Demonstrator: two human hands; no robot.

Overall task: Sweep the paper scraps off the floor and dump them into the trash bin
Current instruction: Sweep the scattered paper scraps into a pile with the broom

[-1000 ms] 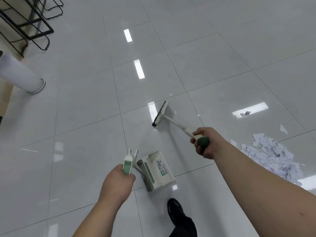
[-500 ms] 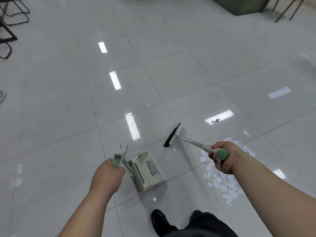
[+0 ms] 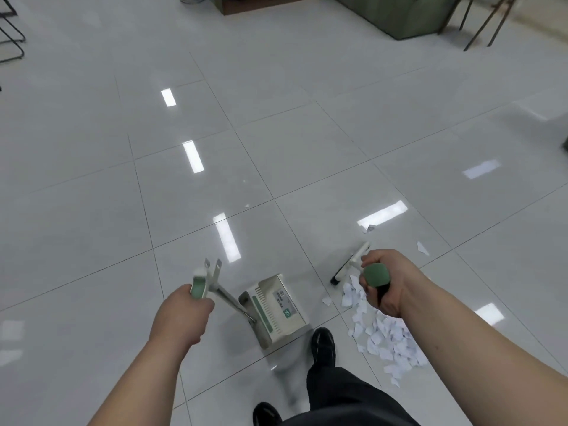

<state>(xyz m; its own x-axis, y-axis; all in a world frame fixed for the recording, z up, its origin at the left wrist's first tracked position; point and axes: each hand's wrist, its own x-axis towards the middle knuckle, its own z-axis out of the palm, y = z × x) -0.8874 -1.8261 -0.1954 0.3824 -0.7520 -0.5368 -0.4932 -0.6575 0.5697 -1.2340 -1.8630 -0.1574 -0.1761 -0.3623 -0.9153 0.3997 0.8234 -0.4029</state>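
My left hand (image 3: 181, 315) grips the green-and-white handle of a long-handled dustpan (image 3: 276, 309), whose cream pan sits on the grey tile floor in front of my feet. My right hand (image 3: 384, 284) grips the green end of a broom handle. The broom head (image 3: 350, 265) touches the floor just beyond that hand, at the far edge of a pile of white paper scraps (image 3: 384, 336). The pile lies to the right of the dustpan, partly hidden under my right forearm. Two stray scraps (image 3: 422, 249) lie farther out on the tiles.
My black shoes (image 3: 322, 344) and dark trouser leg stand just behind the dustpan. A green cabinet or sofa (image 3: 399, 13) and metal chair legs (image 3: 488, 23) stand at the far right. A black wire frame (image 3: 12, 41) is at the far left. No trash bin is visible.
My view has swung right and the paper pile has come in close. The broom head has moved from the left of the pile over to its far edge. The dustpan stays near my feet.
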